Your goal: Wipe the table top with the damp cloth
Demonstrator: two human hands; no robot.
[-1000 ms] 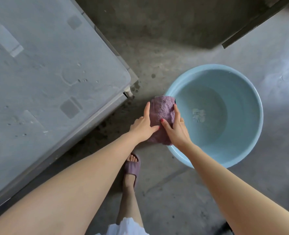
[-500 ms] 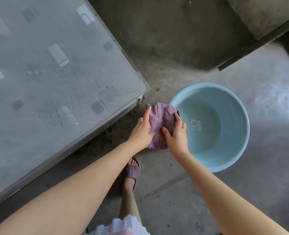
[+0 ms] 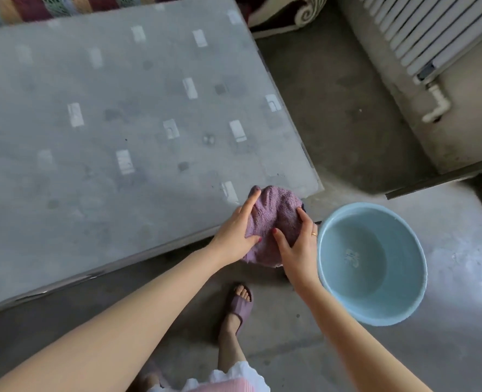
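Note:
A purple terry cloth (image 3: pixel 273 219) is held between both hands over the near right corner of the grey glass table top (image 3: pixel 115 137). My left hand (image 3: pixel 234 236) grips its left side, fingers spread along the cloth. My right hand (image 3: pixel 296 244) grips its right side, a ring on one finger. The cloth's far end lies over the table's edge; its near end hangs past the edge above the floor. Faint spots and pale rectangles show on the table top.
A light blue basin (image 3: pixel 372 267) with a little water stands on the concrete floor just right of my hands. A white radiator (image 3: pixel 432 32) is at the far right. My foot in a purple slipper (image 3: pixel 238 306) is below the cloth. Patterned fabric (image 3: pixel 64 4) lies beyond the table.
Both hands carried the cloth from the basin's rim up and left to the table's near right corner. The view rose and now takes in most of the table top.

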